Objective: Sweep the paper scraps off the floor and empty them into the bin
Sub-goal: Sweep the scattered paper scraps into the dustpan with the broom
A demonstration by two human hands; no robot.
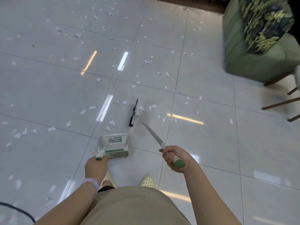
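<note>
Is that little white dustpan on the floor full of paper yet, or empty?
Empty, as far as shows: the dustpan shows only its label and ribs, and the paper scraps lie scattered on the tiles.

we look down on a glossy floor (48,88) of large pale tiles with thin dark grout lines. long streaks of reflected ceiling light (89,62) lie across it, some white, some warm yellow. at the upper right we see a green upholstered armchair (253,62) on dark wooden legs, with a dark leaf-patterned cushion (266,23) leaning on it. a black cable (17,210) curves across the lower left corner.
</note>
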